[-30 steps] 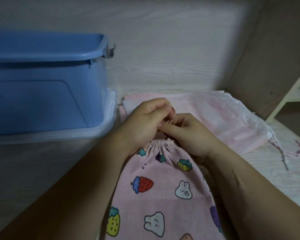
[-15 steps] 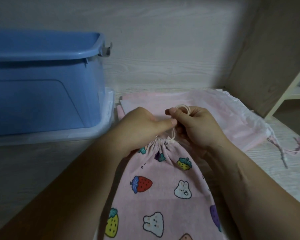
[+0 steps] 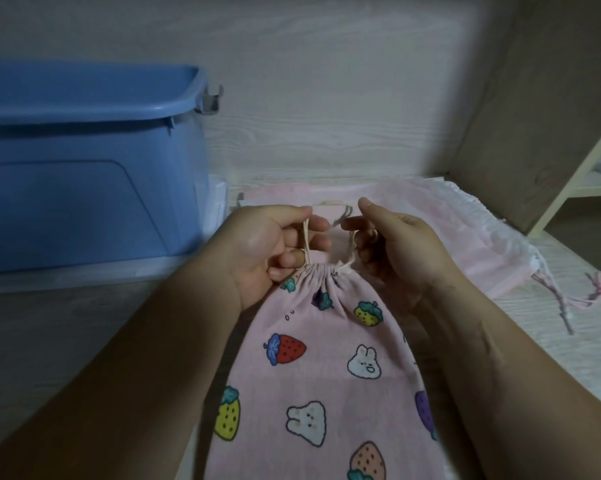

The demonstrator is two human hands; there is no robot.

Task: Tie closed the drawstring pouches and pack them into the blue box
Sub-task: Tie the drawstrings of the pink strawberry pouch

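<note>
Between the left hand (image 3: 257,247) and right hand (image 3: 401,251), each pinching the cream drawstring (image 3: 328,203), lies the printed pouch (image 3: 326,368), mouth gathered but seemingly unknotted. Other pink pouches (image 3: 465,230) wait behind; packing the blue box (image 3: 84,168), at left, remains.

wall (image 3: 326,98): pale wood-grain | side panel (image 3: 551,98): brown wood, right | tabletop (image 3: 576,355): pale | light: dim

No words, numbers or signs can be read here. The pink pouch (image 3: 319,375) at 6 o'clock has only little pictures of strawberries and bunnies on it. The blue box (image 3: 84,209) at 9 o'clock shows plain plastic.
</note>
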